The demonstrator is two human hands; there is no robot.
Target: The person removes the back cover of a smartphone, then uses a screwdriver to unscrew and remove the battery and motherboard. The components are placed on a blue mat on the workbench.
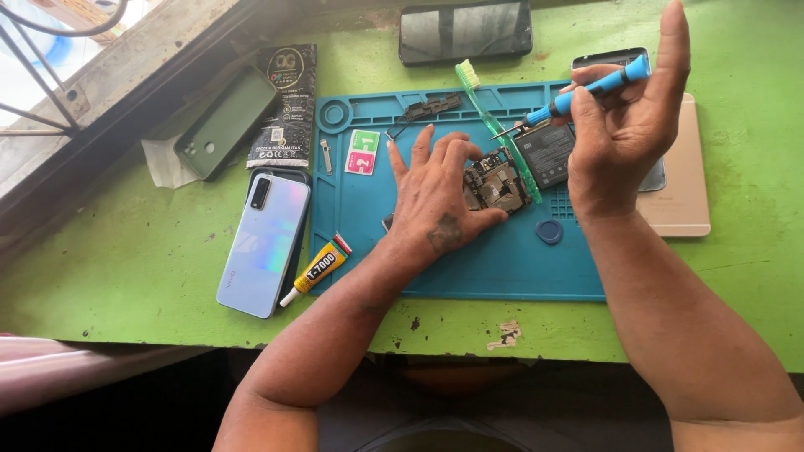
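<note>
**Opened phone under the screwdriver**

On the green painted bench (151, 276) lies a blue silicone work mat (502, 259). Left hand (435, 205), fingers spread, pins the opened dark phone (502, 176) mid-mat; right hand (628, 117) fingers grip a blue-handled screwdriver (586, 90).

Opened phone (502, 176) on mat (502, 268), toothbrush (494, 125) across it, glue tube (316, 269) left of mat, phone (465, 32) behind.

A worn green tabletop (126, 276) filled the view, its paint chipped along the near edge. At the upper left a weathered window ledge (126, 59) ran diagonally, with black metal bars (33, 100) against bright daylight outside.
</note>
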